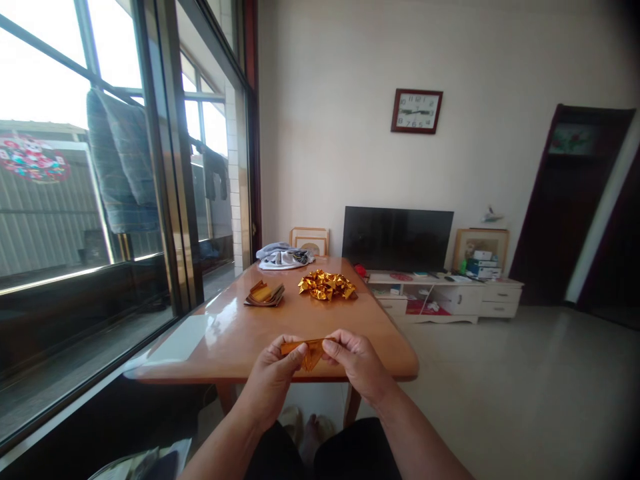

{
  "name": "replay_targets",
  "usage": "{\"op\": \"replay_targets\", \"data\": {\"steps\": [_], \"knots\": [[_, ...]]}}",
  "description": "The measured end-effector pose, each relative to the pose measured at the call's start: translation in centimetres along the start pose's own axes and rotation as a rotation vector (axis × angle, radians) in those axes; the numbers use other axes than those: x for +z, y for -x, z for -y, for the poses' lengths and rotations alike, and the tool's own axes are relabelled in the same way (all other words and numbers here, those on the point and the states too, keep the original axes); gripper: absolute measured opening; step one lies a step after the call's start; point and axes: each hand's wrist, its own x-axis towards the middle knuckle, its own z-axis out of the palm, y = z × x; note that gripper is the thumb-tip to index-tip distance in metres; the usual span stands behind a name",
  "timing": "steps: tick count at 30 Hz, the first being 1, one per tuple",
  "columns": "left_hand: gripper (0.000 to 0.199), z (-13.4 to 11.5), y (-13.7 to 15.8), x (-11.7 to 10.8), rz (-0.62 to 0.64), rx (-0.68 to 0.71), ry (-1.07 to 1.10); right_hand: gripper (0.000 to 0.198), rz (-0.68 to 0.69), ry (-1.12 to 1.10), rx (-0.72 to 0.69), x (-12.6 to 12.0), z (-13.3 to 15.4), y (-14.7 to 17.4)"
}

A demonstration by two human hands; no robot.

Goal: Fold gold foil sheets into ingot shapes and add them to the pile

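Observation:
Between my two hands, just above the table's near edge, is a partly folded piece of gold foil paper with a pointed flap hanging down in its middle. My left hand pinches its left part between thumb and fingers. On the other side my right hand grips the right end the same way. Farther back on the table lies a heap of shiny folded gold foil pieces. Left of that heap rests a stack of flat gold paper sheets, its edges curling up.
Folded cloth lies at the table's far end, near a framed picture. A television stands behind, with a low white cabinet to the right. Glass windows run along the left side.

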Motion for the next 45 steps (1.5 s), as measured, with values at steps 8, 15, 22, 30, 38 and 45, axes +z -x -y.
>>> {"op": "replay_targets", "data": {"steps": [8,15,22,30,38,45], "knots": [[0.022,0.4,-0.3,-0.1,-0.024,-0.010,-0.010,0.028,0.000,-0.013,-0.017,0.3,-0.5,-0.2],[0.020,1.5,-0.4,0.4,-0.017,0.003,0.038,0.030,-0.066,-0.032,-0.008,0.0,-1.0,0.2],[0.021,1.8,-0.4,0.8,-0.027,0.037,0.019,0.027,-0.105,-0.088,-0.017,0.4,-1.1,0.4],[0.021,2.2,-0.1,0.6,-0.069,0.052,-0.015,0.025,-0.097,-0.121,0.010,1.2,-1.2,0.4],[0.023,1.4,0.3,1.4,-0.052,-0.076,0.162,0.024,-0.078,-0.029,-0.040,0.9,-1.1,0.6],[0.022,1.8,0.1,1.3,-0.103,-0.057,0.070,0.023,-0.072,0.010,-0.034,0.9,-0.9,0.6]]}}
